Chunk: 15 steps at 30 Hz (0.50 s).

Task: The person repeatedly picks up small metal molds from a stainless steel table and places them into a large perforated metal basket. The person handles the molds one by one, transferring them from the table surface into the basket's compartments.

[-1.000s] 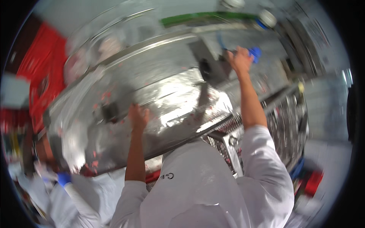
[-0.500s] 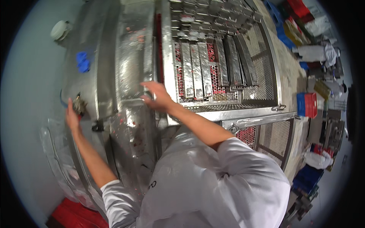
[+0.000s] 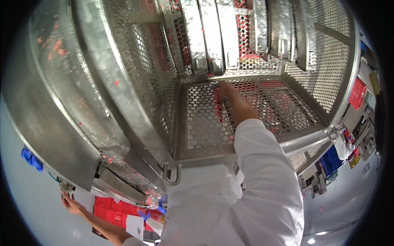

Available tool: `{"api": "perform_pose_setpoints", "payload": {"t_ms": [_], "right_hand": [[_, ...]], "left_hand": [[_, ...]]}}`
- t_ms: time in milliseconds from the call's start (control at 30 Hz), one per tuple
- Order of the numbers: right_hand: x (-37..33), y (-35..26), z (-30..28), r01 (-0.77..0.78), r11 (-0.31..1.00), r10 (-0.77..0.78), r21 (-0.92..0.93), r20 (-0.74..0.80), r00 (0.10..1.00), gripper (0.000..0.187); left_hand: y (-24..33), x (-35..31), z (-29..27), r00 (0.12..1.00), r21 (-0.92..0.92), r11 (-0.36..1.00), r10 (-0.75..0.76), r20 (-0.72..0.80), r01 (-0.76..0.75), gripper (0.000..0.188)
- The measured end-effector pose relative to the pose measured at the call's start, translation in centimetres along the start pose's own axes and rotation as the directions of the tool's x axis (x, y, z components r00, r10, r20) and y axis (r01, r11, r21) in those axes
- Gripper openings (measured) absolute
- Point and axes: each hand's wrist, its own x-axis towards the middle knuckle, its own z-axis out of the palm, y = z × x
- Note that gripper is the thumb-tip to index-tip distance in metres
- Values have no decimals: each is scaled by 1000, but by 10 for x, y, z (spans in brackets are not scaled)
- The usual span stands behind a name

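My left hand [image 3: 71, 203] is at the lower left. Its fingers are apart, and their tips are at or just below a small metal valve fitting [image 3: 65, 186] on the edge of the steel machine. My right arm reaches over the rim of a perforated steel cage [image 3: 205, 158]. Deep in the cage, my right hand [image 3: 225, 88] is just short of the near ends of several long metal moulds [image 3: 216, 33]. Its fingers point away and are hidden, so I cannot tell whether they touch or hold anything.
Left of the cage runs a steel channel [image 3: 88, 119] with scattered reddish scraps. A blue glove-like item [image 3: 32, 158] is on the machine's outer side. Red crates [image 3: 110, 214] stand below left. A metal loop handle [image 3: 172, 175] sticks out from the cage's near rim.
My view has swung over the cage, and I am closer to it. My right hand has gone from above the steel channel down into the cage. My left hand remains by the valve fitting.
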Motion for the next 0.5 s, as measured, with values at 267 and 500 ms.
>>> {"api": "perform_pose_setpoints", "payload": {"t_ms": [267, 500], "right_hand": [[121, -18, 2, -47, 996, 36, 80, 139, 990, 48], [41, -7, 11, 82, 997, -82, -1, -8, 997, 52]], "left_hand": [[25, -23, -1, 998, 67, 997, -47, -36, 49, 69], [62, -36, 35, 937, 3, 968, 244, -249, -251, 51]]}}
